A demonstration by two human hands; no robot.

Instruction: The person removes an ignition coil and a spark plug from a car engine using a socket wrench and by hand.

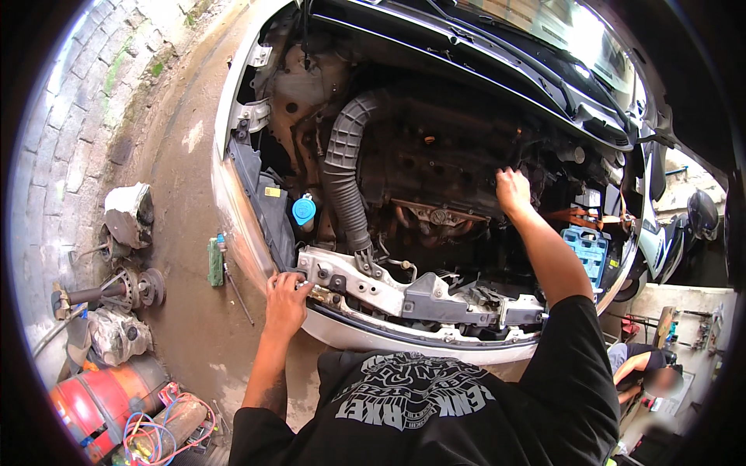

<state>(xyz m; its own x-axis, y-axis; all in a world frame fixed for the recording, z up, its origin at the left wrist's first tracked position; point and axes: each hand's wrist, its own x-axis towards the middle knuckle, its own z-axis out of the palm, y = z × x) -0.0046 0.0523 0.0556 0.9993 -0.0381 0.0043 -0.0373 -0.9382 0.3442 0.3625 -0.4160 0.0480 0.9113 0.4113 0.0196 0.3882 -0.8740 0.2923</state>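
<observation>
The open engine bay of a white car spreads in front of me, with a dark engine in its middle. My right hand reaches over the engine's right end. Its fingers are bunched together, and what they hold, if anything, is hidden. My left hand is at the front left corner, beside the white radiator support. Its fingers are curled, with a small shiny piece near the tips that I cannot make out. A ribbed grey air hose and a reservoir with a blue cap stand between my hands.
A blue plastic case rests at the bay's right side. On the floor at left lie a green box, a thin rod, metal car parts, a red cylinder and coloured hoses. Another person bends at lower right.
</observation>
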